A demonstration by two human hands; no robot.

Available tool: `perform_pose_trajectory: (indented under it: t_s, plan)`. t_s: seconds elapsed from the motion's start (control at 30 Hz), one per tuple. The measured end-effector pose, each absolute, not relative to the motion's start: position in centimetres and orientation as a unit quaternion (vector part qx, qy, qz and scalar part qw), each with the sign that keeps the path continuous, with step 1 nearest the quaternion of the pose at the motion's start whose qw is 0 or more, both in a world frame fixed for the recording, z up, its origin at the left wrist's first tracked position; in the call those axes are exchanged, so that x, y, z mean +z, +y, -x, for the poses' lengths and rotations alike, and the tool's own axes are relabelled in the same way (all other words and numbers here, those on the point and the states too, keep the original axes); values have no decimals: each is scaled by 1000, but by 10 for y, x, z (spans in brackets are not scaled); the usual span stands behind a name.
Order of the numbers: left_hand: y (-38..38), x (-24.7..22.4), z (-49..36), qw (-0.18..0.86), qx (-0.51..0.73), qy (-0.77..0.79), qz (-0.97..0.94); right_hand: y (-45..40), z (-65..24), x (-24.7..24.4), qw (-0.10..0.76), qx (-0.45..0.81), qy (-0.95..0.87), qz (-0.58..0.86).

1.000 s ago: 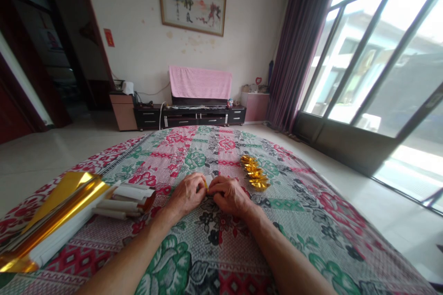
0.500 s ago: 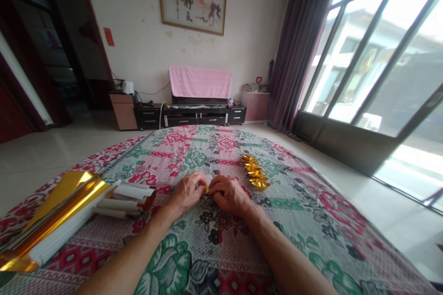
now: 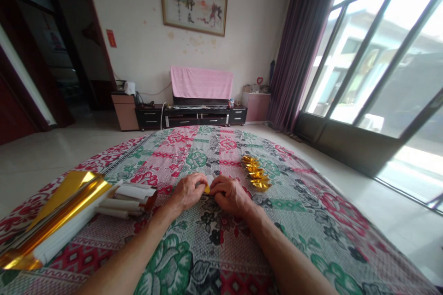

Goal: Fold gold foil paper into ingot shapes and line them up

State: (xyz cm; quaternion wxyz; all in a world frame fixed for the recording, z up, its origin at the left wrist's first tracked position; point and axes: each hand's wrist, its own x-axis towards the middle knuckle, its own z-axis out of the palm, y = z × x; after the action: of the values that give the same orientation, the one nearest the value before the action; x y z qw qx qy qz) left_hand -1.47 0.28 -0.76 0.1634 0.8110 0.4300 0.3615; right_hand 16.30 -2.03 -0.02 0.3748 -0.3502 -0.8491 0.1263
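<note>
Large black brush characters were seen on the framed picture (image 3: 193, 5) on the far wall; two stood out, but they could not be read with certainty. A small red slip (image 3: 111, 38) by the doorway bore marks too small to read.

glossy gold foil (image 3: 206, 189) (paper-thin), matt woven cloth (image 3: 207, 249)

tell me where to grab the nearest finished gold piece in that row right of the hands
Judging by its pose, pinch the nearest folded gold piece across its two raised long sides, coming from above. It sits open on the floral cloth, with the next piece close behind, so a near-side approach looks clearest.
</note>
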Motion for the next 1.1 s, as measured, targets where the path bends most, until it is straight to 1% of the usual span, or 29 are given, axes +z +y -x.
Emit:
perform_pose_trajectory:
  t_s: [0.2, 0.5, 0.6, 0.73, 0.83, 0.93, 1.0, 1.1]
  plan:
    - [0, -6, 11, 131, 359, 433, -816, -20, -163, 0, 374, 133, -850, 347]
    - [5, -9, 16, 158, 351, 444, -809, -19, -163, -2, 373, 124, -851, 348]
    - [5, -12, 18, 158, 369, 431, -808, -19, -163, -2, 374, 133, -849, 348]
    - [1, -14, 17, 94, 412, 425, -800, -21, -161, 2, 376, 137, -843, 359]
    - [-6, -11, 14, 48, 395, 428, -811, -22, -158, 3, 377, 130, -842, 364]
    - [-13, -7, 12, 43, 357, 424, -831, -21, -156, 0, 393, 118, -837, 362]
    - [-15, -5, 11, 43, 334, 421, -842, -19, -157, -1, 424, 105, -819, 373]
    - [-16, -3, 11, 41, 320, 418, -849, -14, -160, -3, 467, 68, -769, 431]
